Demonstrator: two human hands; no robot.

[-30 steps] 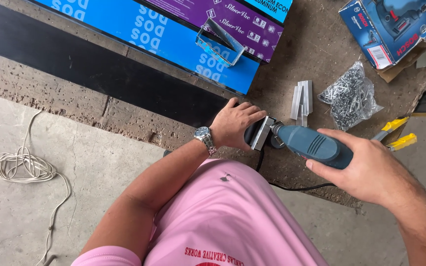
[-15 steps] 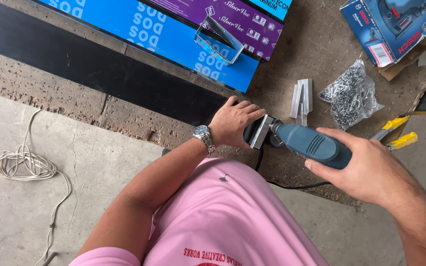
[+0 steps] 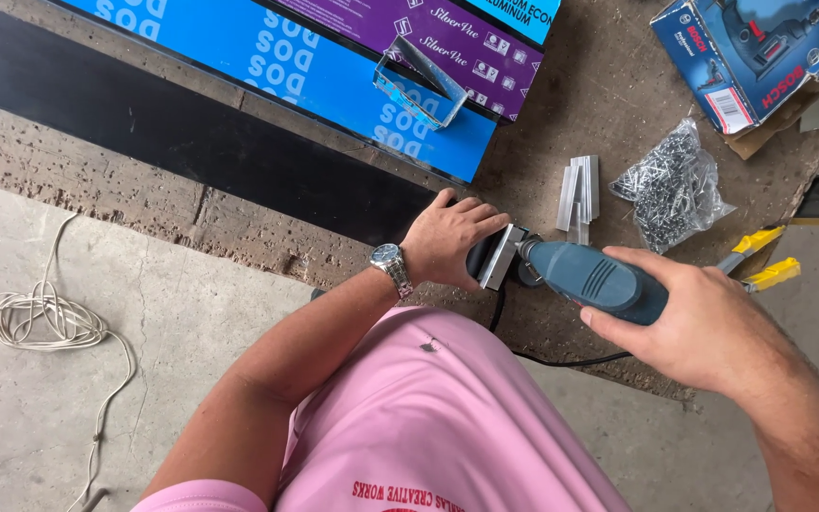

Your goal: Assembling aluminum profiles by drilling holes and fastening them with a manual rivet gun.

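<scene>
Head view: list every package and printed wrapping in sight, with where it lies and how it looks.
Tool box: top right corner, blue cardboard with a tool picture.
Blue strip: long printed wrapping, upper middle, running diagonally.
Purple strip: long printed wrapping just above the blue one.
Clear bag: right of centre, full of small metal fasteners.

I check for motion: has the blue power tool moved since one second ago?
No. The blue power tool keeps its place beside the bag of screws; both hands remain as before.
</scene>
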